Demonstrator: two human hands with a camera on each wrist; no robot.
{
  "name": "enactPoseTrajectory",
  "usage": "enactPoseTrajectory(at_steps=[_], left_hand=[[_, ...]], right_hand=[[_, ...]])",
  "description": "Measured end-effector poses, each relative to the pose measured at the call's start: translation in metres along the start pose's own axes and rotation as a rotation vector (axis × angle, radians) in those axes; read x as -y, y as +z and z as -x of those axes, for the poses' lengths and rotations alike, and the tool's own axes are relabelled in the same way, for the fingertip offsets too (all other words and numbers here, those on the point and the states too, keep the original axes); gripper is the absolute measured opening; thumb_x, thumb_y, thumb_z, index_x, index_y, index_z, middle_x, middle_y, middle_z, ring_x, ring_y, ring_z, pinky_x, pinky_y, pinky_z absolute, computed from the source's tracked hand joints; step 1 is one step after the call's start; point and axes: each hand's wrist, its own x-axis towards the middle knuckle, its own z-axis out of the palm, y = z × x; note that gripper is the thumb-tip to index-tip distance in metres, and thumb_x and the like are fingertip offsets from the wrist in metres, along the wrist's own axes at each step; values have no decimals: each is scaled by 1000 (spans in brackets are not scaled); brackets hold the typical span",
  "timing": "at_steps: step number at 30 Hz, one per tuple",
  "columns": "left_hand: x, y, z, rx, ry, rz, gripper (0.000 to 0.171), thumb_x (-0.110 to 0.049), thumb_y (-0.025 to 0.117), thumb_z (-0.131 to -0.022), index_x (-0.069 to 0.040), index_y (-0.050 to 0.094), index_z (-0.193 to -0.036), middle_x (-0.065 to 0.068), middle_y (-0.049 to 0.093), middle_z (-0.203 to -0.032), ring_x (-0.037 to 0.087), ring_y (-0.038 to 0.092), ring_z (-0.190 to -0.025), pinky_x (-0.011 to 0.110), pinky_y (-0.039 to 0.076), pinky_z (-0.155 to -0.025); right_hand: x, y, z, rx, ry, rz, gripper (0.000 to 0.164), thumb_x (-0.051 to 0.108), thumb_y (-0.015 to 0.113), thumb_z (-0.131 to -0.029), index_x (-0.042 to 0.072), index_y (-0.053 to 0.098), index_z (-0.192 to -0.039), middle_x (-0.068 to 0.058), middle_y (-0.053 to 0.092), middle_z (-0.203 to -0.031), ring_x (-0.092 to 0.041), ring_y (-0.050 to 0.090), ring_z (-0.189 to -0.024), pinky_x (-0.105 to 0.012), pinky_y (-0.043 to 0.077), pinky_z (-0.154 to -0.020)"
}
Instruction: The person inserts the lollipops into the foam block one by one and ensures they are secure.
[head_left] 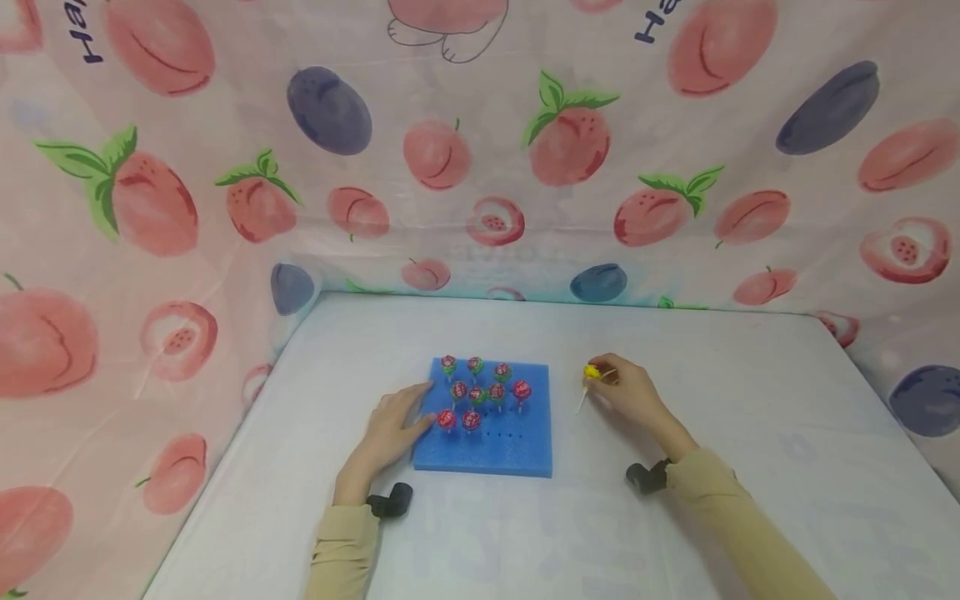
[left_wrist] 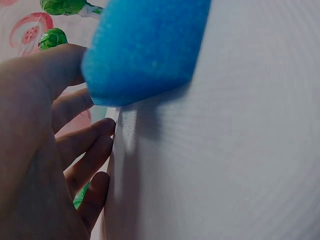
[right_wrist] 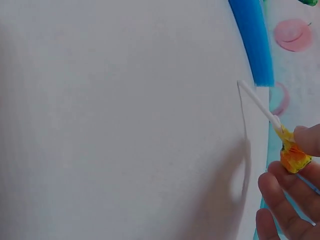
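A blue foam board [head_left: 517,457] with small holes lies on the table. Several lollipops in red and green wrappers, such as one red lollipop [head_left: 522,389], stand upright in it on their sticks. My left hand [head_left: 387,429] lies along the board's left edge, thumb and forefinger touching it, the other fingers loosely extended in the left wrist view. To the right of the board, my right hand [head_left: 628,396] pinches a yellow lollipop [right_wrist: 295,159] by its wrapped head between thumb and fingers. Its white stick [right_wrist: 257,103] points down toward the table.
A white cloth covers the table [head_left: 480,542]. Behind and to the left hangs a fruit-print curtain [head_left: 390,183]. Black wrist cameras [head_left: 392,501] sit at both sleeve cuffs. Rows of holes [head_left: 504,434] show in the board's front right part.
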Motion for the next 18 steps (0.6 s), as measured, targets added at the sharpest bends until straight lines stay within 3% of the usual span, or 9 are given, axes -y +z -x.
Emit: enactPoseTrajectory(at_steps=[18], left_hand=[[-2, 0, 1, -7, -2, 8, 57, -34, 56, -96, -20, 38, -148, 7, 40, -153, 33, 31, -140, 59, 24, -114]], right_hand=[[14, -3, 20, -93, -11, -88, 33, 5, 63, -89, 3, 58, -122, -19, 64, -117, -32, 62, -103, -48, 52, -92]])
